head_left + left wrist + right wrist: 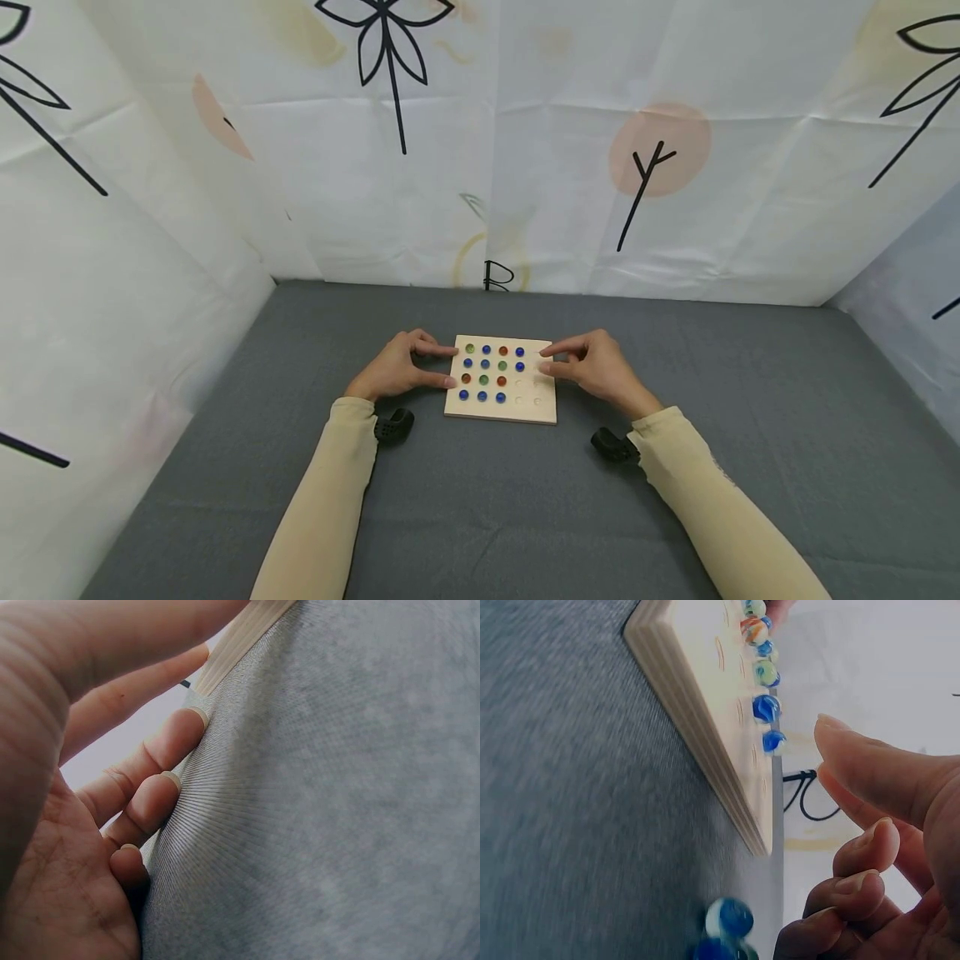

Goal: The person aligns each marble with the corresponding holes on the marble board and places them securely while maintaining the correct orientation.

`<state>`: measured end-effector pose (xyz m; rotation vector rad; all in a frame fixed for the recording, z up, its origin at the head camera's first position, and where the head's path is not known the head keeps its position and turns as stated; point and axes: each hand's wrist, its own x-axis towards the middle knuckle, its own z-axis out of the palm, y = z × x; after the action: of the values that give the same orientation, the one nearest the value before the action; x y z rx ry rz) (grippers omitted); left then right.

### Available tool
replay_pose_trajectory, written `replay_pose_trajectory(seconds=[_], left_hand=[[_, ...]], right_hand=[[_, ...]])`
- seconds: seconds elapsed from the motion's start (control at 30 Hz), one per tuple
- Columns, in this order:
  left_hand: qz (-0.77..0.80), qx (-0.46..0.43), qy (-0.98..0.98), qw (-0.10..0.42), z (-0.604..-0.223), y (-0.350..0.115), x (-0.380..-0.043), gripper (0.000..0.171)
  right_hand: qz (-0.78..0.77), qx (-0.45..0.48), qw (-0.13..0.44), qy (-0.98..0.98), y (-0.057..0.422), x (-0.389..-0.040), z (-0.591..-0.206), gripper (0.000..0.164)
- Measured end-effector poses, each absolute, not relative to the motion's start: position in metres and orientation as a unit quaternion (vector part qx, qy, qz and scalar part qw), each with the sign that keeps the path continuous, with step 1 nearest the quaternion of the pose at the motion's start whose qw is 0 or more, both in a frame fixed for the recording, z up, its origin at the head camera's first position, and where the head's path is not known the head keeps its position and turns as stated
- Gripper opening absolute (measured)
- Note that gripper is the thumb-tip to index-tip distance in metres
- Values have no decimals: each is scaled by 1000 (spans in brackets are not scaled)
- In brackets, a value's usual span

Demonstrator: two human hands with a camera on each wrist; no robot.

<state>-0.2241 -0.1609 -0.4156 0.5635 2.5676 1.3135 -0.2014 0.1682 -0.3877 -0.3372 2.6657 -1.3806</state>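
A light wooden board (528, 412) with shallow round hollows lies on the table, rows of glass marbles (501, 397) in blue, green and orange-red set in it. Bare hollows show along its right side. My left hand (401, 367) is at the board's left edge, thumb and index finger extended with their tips right at the side. Over the upper right corner is my right hand (600, 367), its index finger and thumb reaching inward. Nothing shows between those fingertips in the right wrist view, where the other fingers (859, 892) bend inward.
Several blue and white loose marbles (729, 918) sit on the table beside the board, hidden behind my right hand in the head view. Grey cloth (480, 517) covers the table. White printed fabric (555, 217) hangs behind it and along both sides.
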Motion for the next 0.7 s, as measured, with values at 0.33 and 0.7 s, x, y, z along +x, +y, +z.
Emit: replay_pose_trajectory(seconds=[0.33,0.7], left_hand=[[443,187,871,104,-415,-161,-224,53],[440,190,872,102,-417,-161,-225,53]], right_hand=[[-452,-106,53,884,192,-189,-389,26],[-436,-110,37,893,211,-175,-394,25]])
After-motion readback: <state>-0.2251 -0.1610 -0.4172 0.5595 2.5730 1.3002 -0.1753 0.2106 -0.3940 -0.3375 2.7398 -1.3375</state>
